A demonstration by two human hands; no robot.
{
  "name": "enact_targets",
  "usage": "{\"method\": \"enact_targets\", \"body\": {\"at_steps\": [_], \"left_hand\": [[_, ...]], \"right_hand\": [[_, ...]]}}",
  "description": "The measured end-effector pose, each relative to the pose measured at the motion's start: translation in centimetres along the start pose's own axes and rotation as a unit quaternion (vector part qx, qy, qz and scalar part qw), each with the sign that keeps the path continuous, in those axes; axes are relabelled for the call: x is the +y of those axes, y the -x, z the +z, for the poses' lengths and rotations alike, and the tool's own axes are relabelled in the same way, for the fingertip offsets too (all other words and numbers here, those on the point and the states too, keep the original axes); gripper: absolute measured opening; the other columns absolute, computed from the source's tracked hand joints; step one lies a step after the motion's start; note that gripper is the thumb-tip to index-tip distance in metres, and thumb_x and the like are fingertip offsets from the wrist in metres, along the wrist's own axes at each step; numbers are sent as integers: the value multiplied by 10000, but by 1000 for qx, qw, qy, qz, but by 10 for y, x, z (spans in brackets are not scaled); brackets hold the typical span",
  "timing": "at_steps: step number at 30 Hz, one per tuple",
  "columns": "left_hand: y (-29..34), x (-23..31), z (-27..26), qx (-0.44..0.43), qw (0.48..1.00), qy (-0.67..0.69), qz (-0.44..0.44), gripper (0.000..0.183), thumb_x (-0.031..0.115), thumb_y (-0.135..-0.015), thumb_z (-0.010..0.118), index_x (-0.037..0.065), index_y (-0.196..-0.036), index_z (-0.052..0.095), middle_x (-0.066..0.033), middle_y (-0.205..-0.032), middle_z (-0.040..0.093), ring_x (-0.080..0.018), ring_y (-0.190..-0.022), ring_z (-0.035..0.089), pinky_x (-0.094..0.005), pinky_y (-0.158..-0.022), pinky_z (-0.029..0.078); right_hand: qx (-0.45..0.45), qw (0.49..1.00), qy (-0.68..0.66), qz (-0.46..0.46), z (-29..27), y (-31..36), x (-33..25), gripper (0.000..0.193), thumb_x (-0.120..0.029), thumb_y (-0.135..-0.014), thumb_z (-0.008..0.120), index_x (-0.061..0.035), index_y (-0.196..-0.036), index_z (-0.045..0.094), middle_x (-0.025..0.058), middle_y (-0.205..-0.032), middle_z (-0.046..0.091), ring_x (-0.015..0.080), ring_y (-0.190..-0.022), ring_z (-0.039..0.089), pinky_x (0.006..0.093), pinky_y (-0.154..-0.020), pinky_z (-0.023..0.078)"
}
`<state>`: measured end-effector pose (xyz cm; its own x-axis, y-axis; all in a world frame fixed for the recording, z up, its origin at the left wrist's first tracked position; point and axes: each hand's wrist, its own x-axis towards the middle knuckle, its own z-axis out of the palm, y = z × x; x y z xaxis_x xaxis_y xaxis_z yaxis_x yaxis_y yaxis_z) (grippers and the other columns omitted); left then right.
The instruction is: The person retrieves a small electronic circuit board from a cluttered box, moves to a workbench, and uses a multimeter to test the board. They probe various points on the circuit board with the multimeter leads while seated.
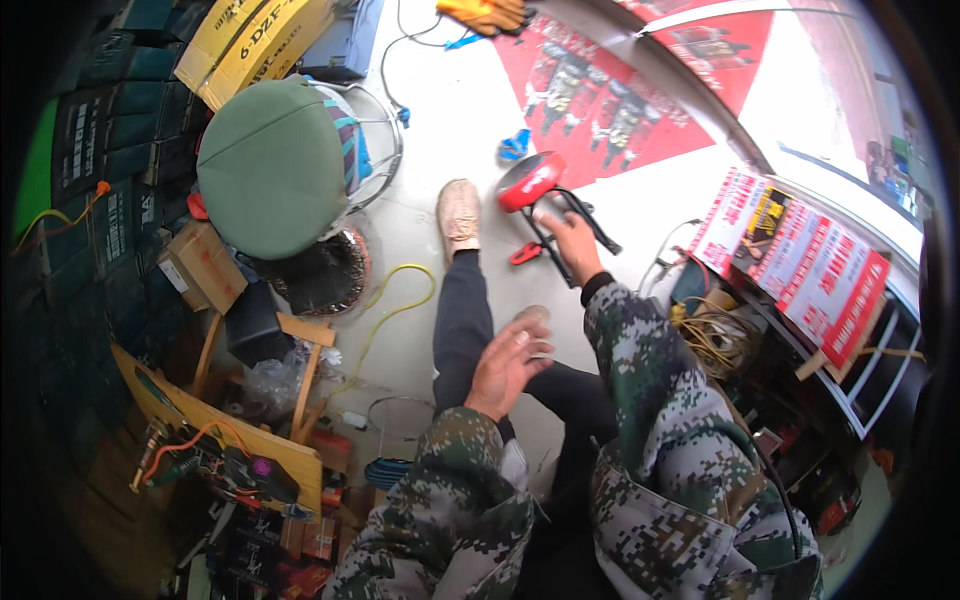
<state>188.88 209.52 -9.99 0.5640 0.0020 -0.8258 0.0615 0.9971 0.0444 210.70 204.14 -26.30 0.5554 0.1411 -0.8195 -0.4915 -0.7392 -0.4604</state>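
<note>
My right hand (570,243) is closed on the black frame of an object with a round red padded end (531,180), held out ahead of me above the floor. Its exact kind I cannot make out. Two dark legs of the frame run back past my fingers, and a small red piece (525,254) shows beside one of them. Nearer to me, my left hand (503,370) hangs over my legs, fingers apart and nothing in it. A crumpled blue item (514,145) lies on the floor just beyond the red end.
At left stands a round green-topped stool (272,168) by a yellow cable (428,268). Stacked dark boxes (90,135) line that side, above a wooden board with tools (220,430). Red-and-white boxes (800,262) sit at right; orange gloves (485,14) lie far ahead.
</note>
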Motion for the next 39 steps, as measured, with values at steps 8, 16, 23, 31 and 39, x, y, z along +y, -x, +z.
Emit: {"method": "enact_targets", "body": {"at_steps": [8, 16, 23, 31, 39], "left_hand": [[-25, 56, 12, 35, 998, 49, -7, 477, 302, -1067, 611, 53, -1466, 530, -121, -1321, 651, -265, -1205, 617, -463, -1068, 502], [-1, 56, 5, 54, 995, 80, -8, 462, 324, -1061, 635, 64, -1436, 562, -120, -1328, 640, -265, -1244, 611, -467, -1095, 498], [80, 137, 52, 14, 987, 5, 162, 546, 371, -1023, 664, 38, -1441, 550, -131, -1296, 657, -253, -1195, 621, -474, -1077, 507], [139, 259, 107, -9, 943, 10, 334, 507, 334, -1020, 645, 19, -1409, 567, -127, -1263, 655, -243, -1163, 629, -453, -1042, 513], [148, 249, 65, 81, 932, 51, 348, 465, 299, -1050, 599, 4, -1408, 577, -127, -1281, 662, -242, -1171, 634, -449, -1041, 515]], "right_hand": [[143, 955, -212, 150, 70, -104, -4, 384, -218, -843, 856, 81, -1053, 741, 86, -965, 753, 203, -818, 714, 348, -778, 556], [-62, 957, -280, -45, -70, 72, -118, 414, -91, -916, 751, 49, -1296, 669, 106, -1152, 761, 191, -1001, 739, 327, -907, 592], [-157, 894, -379, -179, -101, 201, -276, 554, -171, -948, 692, 68, -1432, 567, 184, -1342, 707, 276, -1209, 713, 389, -1093, 564], [-362, 809, -381, -262, 21, 186, -479, 463, -166, -1021, 661, 66, -1417, 597, 167, -1371, 704, 259, -1272, 682, 405, -1163, 509], [-410, 830, -301, -228, 198, 81, -577, 403, -186, -996, 743, 31, -1322, 653, 137, -1212, 748, 217, -1074, 743, 356, -971, 614]]}}
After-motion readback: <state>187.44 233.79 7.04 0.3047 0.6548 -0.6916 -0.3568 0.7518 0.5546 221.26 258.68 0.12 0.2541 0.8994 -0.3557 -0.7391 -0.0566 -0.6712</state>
